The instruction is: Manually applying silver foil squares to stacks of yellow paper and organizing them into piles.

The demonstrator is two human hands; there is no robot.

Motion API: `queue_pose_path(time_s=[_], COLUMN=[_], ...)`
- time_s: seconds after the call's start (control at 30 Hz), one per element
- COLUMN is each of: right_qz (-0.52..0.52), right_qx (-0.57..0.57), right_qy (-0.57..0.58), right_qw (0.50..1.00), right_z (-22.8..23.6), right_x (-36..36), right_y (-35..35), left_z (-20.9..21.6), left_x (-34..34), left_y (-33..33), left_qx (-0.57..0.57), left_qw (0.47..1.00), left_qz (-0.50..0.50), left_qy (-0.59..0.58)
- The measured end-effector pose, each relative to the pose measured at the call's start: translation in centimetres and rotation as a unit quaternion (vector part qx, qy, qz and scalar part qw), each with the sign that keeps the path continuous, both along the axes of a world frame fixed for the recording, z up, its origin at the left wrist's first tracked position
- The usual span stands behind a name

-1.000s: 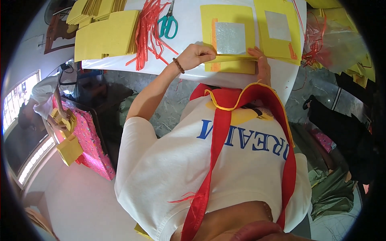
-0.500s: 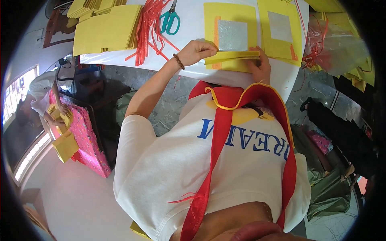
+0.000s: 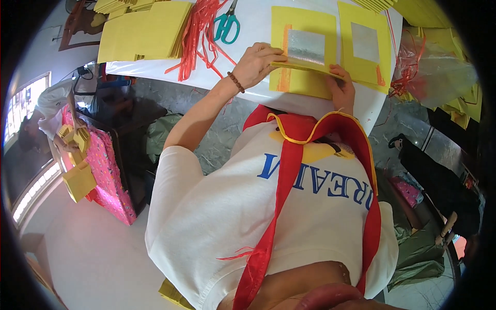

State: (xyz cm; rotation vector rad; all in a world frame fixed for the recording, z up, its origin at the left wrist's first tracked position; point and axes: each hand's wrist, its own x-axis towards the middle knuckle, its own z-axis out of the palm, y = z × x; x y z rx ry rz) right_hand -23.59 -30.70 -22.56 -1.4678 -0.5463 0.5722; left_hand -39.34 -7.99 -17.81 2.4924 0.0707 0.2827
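A yellow paper sheet [image 3: 330, 31] with a grey rectangle and an orange strip lies flat on the white-covered table. Across its near part I hold a folded piece of yellow paper [image 3: 308, 67], its edge standing up toward me. My left hand [image 3: 257, 63], with a beaded bracelet on the wrist, pinches its left end. At the right end my right hand [image 3: 342, 89] has fingers curled round the edge and thumb below. Beside this sheet, to the right, lies a similar yellow sheet [image 3: 385, 46] with its own grey rectangle.
Green-handled scissors [image 3: 227, 28] and a bundle of red plastic strips [image 3: 194, 44] lie left of my hands. Farther left is a stack of yellow paper [image 3: 139, 33]. A clear plastic bag [image 3: 429, 64] sits at the right. Another person handles yellow paper at a pink-covered table [image 3: 106, 178].
The folded yellow paper has tilted up, uncovering more of the sheet's near part. My left hand has shifted slightly right along it. The whole view has shifted a little.
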Motion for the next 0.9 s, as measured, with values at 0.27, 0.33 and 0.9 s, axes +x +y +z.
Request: queue_pose_path(time_s=[0.27, 0.33, 0.9], right_qz=[0.062, 0.097, 0.006], right_qx=[-0.099, -0.081, -0.240], right_qy=[-0.380, -0.377, -0.102], right_qw=[0.918, 0.918, 0.965], right_z=[5.9, 5.8, 4.4], right_x=[-0.2, -0.4, 0.0], right_y=[-0.4, -1.0, 2.2], left_z=[2.8, 3.2, 0.5], left_x=[-2.1, -2.6, 1.2], left_y=[-0.3, -0.9, -1.2], left_qx=[-0.086, -0.157, -0.192], left_qw=[0.995, 0.986, 0.927], left_qz=[-0.056, -0.050, 0.260], left_qy=[-0.012, 0.041, 0.189])
